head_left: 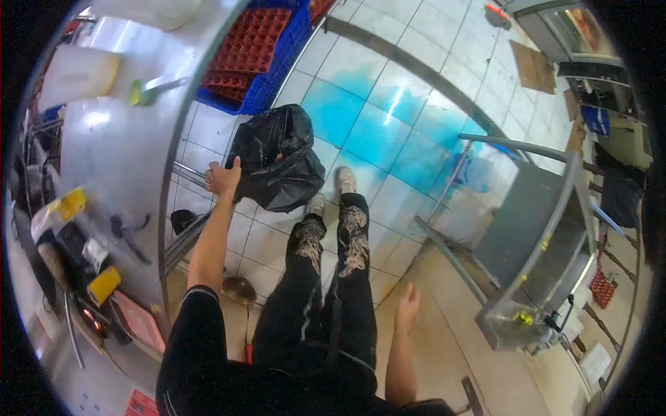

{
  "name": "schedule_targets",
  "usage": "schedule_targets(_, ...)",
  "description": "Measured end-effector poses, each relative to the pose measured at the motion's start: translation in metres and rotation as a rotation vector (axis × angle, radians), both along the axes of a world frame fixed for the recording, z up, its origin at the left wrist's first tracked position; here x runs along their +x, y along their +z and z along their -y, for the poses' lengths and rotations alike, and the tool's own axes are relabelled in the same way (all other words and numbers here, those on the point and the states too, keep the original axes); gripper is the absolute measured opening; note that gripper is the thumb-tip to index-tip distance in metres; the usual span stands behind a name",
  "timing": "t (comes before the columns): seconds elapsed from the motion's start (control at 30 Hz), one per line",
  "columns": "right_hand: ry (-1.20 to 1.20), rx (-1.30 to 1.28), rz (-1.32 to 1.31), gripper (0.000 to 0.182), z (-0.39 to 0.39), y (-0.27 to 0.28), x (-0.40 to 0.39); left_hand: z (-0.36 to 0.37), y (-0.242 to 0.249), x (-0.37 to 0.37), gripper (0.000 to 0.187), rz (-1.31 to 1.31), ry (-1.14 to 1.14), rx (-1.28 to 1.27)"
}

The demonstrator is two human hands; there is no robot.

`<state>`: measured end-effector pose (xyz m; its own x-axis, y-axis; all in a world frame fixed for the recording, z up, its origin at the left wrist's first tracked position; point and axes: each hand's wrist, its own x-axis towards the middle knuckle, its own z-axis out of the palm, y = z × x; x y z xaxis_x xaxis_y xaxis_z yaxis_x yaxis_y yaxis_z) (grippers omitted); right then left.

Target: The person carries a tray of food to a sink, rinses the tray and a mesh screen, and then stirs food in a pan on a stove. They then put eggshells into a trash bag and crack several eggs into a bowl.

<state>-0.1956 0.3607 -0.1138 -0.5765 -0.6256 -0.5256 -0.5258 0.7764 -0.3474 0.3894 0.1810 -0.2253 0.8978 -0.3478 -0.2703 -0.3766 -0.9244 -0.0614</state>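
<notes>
A black plastic bag (277, 156), crumpled and bulging, hangs above the tiled floor in front of my legs. My left hand (223, 177) grips its left edge, with fingers closed round the plastic, close to the side of the metal table. What lies inside the bag is hidden. Low on the right, beside my leg, my right hand (408, 305) hangs away from the bag; its fingers are small and partly turned from view, so their closure is unclear.
The metal table (139, 173) runs along my left. Blue crates (260, 97) with red egg trays (253, 41) stand ahead. Blue liquid (378, 139) covers floor tiles. At right is a grey metal frame (485, 305) with a panel. A round object (238, 290) lies near my left leg.
</notes>
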Motion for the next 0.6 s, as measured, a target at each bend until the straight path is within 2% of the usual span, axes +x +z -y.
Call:
schedule_targets(0.03,0.091,-0.208,0.096,0.049,0.025,-0.081,0.005,0.011,-0.018,0.011,0.078,-0.042,0.02,0.037)
schedule_targets(0.07,0.215,-0.067,0.101,0.047,0.1,-0.089,0.056,0.015,-0.038,0.019,0.082,-0.086,0.048,0.079)
schedule_targets(0.1,0.345,-0.097,0.119,0.045,0.125,-0.162,0.077,0.012,-0.057,0.025,0.087,-0.134,0.077,0.135)
schedule_targets(0.13,0.306,-0.048,0.364,0.044,0.179,-0.171,0.129,0.008,-0.08,0.038,0.08,-0.262,0.093,0.178)
schedule_targets(0.17,0.489,-0.081,0.328,0.048,0.207,-0.223,0.163,-0.032,-0.146,0.071,0.062,-0.341,0.036,0.068)
schedule_targets(0.2,0.559,-0.01,0.41,0.054,0.248,-0.236,0.208,-0.041,-0.147,0.06,0.054,-0.281,0.036,0.014)
schedule_targets(0.23,0.61,0.029,0.479,0.066,0.269,-0.293,0.239,-0.039,-0.132,0.04,0.048,-0.219,0.035,-0.047)
schedule_targets(0.3,0.491,-0.152,0.476,0.095,0.292,-0.342,0.315,-0.053,-0.09,0.004,0.042,-0.215,-0.048,-0.063)
schedule_targets(0.37,0.629,0.028,0.149,0.089,0.316,-0.329,0.369,-0.105,-0.086,-0.027,0.035,-0.229,0.065,-0.471)
schedule_targets(0.43,0.755,0.335,0.409,0.075,0.321,-0.369,0.374,-0.121,-0.038,-0.073,0.028,-0.247,0.243,-0.422)
schedule_targets(0.47,0.818,0.48,0.538,0.068,0.323,-0.381,0.38,-0.138,-0.028,-0.087,0.027,-0.264,0.416,-0.488)
schedule_targets(0.5,0.838,0.39,0.551,0.059,0.318,-0.374,0.384,-0.158,-0.021,-0.1,0.027,-0.275,0.593,-0.558)
schedule_targets(0.57,0.882,0.203,0.579,0.041,0.296,-0.34,0.386,-0.191,-0.004,-0.119,0.029,-0.239,0.739,-0.786)
schedule_targets(0.6,0.921,-0.16,0.582,0.024,0.278,-0.328,0.385,-0.206,0.004,-0.127,0.031,-0.22,0.809,-0.901)
